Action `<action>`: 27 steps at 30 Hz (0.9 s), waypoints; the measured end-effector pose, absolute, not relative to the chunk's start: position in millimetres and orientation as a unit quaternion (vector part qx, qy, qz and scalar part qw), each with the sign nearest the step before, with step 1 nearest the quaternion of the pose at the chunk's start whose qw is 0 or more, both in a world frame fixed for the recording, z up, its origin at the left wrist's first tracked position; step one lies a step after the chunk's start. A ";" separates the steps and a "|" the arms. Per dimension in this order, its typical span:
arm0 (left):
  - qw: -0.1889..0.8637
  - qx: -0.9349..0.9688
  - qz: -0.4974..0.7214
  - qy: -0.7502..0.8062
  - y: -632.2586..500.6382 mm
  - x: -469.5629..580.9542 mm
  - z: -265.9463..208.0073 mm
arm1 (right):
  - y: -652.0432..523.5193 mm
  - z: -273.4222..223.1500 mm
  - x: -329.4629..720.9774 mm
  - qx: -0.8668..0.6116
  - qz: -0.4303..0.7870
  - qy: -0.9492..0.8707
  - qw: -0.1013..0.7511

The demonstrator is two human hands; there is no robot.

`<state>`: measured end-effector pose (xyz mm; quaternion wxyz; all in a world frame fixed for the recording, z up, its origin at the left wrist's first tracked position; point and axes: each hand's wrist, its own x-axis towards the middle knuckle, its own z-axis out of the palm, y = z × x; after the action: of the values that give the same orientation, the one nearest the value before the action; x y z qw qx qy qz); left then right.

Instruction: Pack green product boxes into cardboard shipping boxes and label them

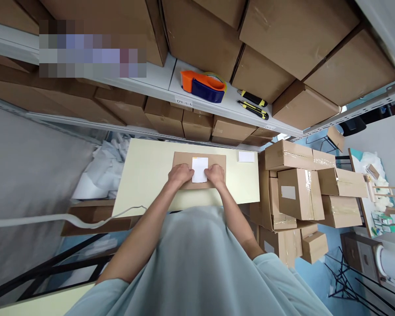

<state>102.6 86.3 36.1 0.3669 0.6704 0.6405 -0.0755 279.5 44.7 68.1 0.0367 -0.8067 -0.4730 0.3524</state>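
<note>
A flat brown cardboard box (186, 158) lies on the pale yellow table (148, 175) in front of me. On its upper face is a white label (200, 170), upright and near the middle. My left hand (181, 174) is closed at the label's left edge, its thumb meeting the paper. At the right edge my right hand (216, 174) is closed in the same way. Both hands rest over the box. Whether the label is stuck down or still loose under the fingers, I cannot tell.
A small white paper stack (246, 156) lies at the table's right. An orange and blue tape dispenser (204, 86) and two utility knives (253, 104) sit on the shelf (171, 79). Stacked cartons (299, 193) stand to the right; crumpled white wrapping (98, 166) is left.
</note>
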 end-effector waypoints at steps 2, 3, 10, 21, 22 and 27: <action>0.365 0.670 -0.081 0.642 87.1 103.5 36.3 | 45.5 67.0 280.3 -0.806 0.351 -0.475 0.035; 0.363 0.670 -0.083 0.642 86.9 103.9 36.5 | 45.9 66.7 280.8 -0.806 0.351 -0.474 0.035; 0.354 0.671 -0.088 0.645 82.4 106.0 38.6 | 46.2 66.1 281.7 -0.808 0.350 -0.473 0.037; 0.333 0.684 -0.080 0.644 78.3 107.1 31.7 | 46.5 72.8 282.0 -0.799 0.346 -0.491 -0.017; 0.330 0.687 -0.077 0.643 78.0 107.1 30.4 | 47.5 72.5 282.2 -0.799 0.343 -0.492 -0.025; 0.311 0.711 -0.053 0.629 72.7 103.4 27.8 | 46.1 69.6 285.1 -0.789 0.332 -0.514 -0.048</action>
<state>103.4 72.7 27.8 0.3106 0.7109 0.6288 -0.0526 285.1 46.1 69.6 -0.0484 -0.7894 -0.5143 0.3317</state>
